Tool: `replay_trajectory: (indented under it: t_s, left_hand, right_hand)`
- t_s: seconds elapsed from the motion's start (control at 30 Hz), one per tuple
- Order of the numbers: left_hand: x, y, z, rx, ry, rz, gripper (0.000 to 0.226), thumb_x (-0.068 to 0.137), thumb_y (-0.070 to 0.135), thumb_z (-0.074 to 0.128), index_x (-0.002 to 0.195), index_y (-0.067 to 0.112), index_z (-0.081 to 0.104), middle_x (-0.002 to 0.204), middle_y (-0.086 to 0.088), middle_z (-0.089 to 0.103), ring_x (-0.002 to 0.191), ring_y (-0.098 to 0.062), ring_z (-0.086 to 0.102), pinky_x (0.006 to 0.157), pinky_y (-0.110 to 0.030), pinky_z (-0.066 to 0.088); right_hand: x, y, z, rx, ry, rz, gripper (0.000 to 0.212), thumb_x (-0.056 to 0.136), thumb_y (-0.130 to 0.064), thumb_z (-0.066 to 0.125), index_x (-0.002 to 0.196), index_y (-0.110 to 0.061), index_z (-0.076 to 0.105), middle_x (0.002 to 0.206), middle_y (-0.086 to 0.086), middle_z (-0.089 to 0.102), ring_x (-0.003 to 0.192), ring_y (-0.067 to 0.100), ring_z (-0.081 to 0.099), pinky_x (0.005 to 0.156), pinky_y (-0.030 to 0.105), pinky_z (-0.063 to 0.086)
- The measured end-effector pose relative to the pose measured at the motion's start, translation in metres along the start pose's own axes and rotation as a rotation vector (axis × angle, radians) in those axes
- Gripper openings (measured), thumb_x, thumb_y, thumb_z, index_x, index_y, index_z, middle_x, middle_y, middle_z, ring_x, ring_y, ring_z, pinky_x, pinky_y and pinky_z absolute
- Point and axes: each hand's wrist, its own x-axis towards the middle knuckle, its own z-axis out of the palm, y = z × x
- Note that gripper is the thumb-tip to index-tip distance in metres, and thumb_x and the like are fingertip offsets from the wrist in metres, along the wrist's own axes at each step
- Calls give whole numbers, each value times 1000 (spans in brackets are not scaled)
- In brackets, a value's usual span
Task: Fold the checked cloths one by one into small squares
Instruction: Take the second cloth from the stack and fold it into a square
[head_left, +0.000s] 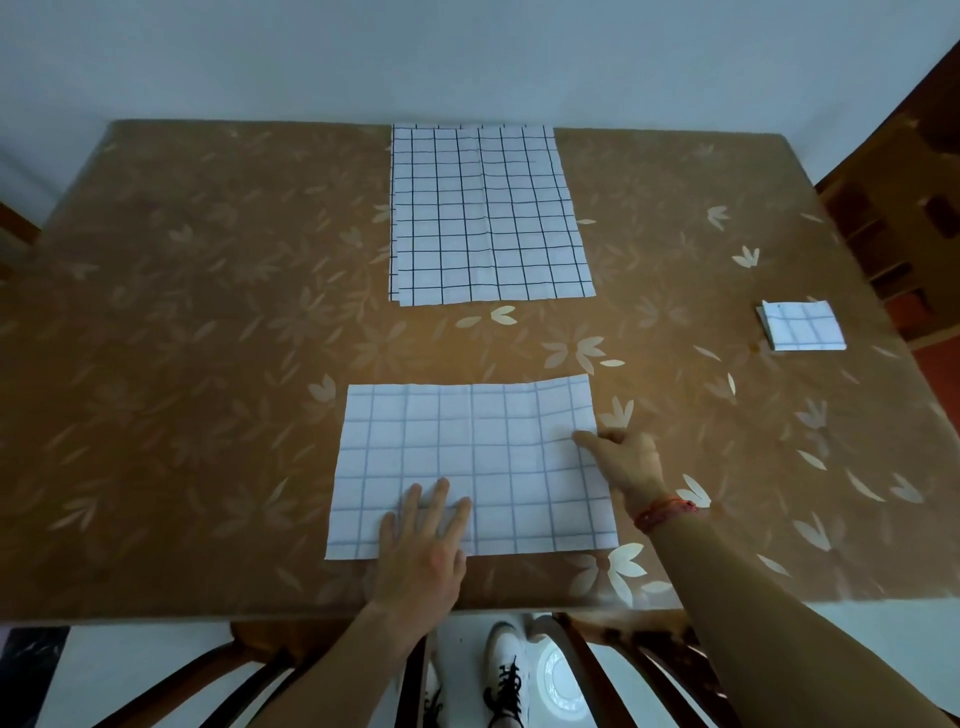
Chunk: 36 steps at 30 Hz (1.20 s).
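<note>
Checked cloth (467, 441) lies flat at near-centre of surface (208, 312). L hand (423, 540) presses its near part, fingers straight. R hand (623, 457) pinches its right edge, thumb on top. Cloth stack (483, 213) at far centre; small folded square (802, 325) at right, well apart.

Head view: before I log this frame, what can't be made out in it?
- Far stack: how many cloths lie in it; the top cloth covers the rest.
- Folded square: its layer count; too small, far off to the right.
- Right hand: whether its fingers pinch the edge of the near cloth; the back of the hand hides them.
- Shoes: cut off by the bottom edge.
</note>
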Motion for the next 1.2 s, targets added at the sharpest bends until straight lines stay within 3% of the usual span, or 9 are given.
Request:
replay_trajectory:
  t_s: [0.23,0.43,0.63,0.77,0.87,0.93,1.03,1.1,1.2]
  left_hand:
    - [2,-4,-4,-25,45,32,67,85,33,59,145,22,33,157,-10,24,144,-34,21,110,-53,32]
    - [3,14,-12,-80,121,134,73,74,36,74,139,14,47,146,-12,44,135,-29,41,107,-40,31]
    - [7,35,-13,-123,90,178,82,67,42,78,136,11,48,137,-11,52,128,-26,48,100,-41,46]
    - [5,40,-16,-96,125,135,77,63,41,82,128,8,57,124,-12,61,112,-27,59,92,-40,52]
    - [2,36,-16,-86,111,121,71,60,36,83,121,10,60,114,-10,64,106,-26,60,89,-41,52]
    - [-2,32,-17,-92,82,107,70,51,30,85,115,11,63,108,-9,65,101,-26,61,88,-40,52]
    - [-6,27,-20,-108,112,104,65,46,16,86,108,12,68,101,-6,68,93,-24,64,83,-38,53]
    - [-9,22,-22,-120,144,114,66,44,10,85,108,13,69,101,-4,70,92,-21,66,83,-36,54]
    - [-14,13,-23,-134,166,166,72,39,8,88,108,13,70,101,-2,71,92,-18,68,82,-32,54]
  right_hand:
    - [-4,12,-3,45,44,-10,4,79,-13,75,79,-9,72,75,-1,70,75,19,67,59,25,50]
    - [-23,25,-7,271,152,100,9,78,-12,74,71,-8,69,77,8,72,78,27,69,75,43,59]
    - [-46,28,-10,592,222,229,15,80,-2,70,71,-1,58,67,11,62,62,27,63,49,28,50]
    - [-72,26,-1,758,-21,282,9,82,10,62,84,4,55,62,16,53,41,25,56,37,25,44]
    - [-83,31,2,722,-184,291,13,83,11,62,95,9,60,76,19,64,61,26,70,46,27,53]
    - [-88,34,2,685,-300,239,19,82,10,63,100,6,61,84,18,62,65,24,68,50,28,52]
    - [-94,37,-4,697,-502,181,46,73,2,71,116,-1,55,85,10,60,64,20,57,59,29,47]
    - [-95,39,-10,694,-622,159,61,69,0,68,128,-7,51,87,6,67,72,23,65,65,30,49]
    - [-89,47,-15,671,-564,141,72,69,16,53,132,-18,48,112,20,69,104,40,67,69,32,52]
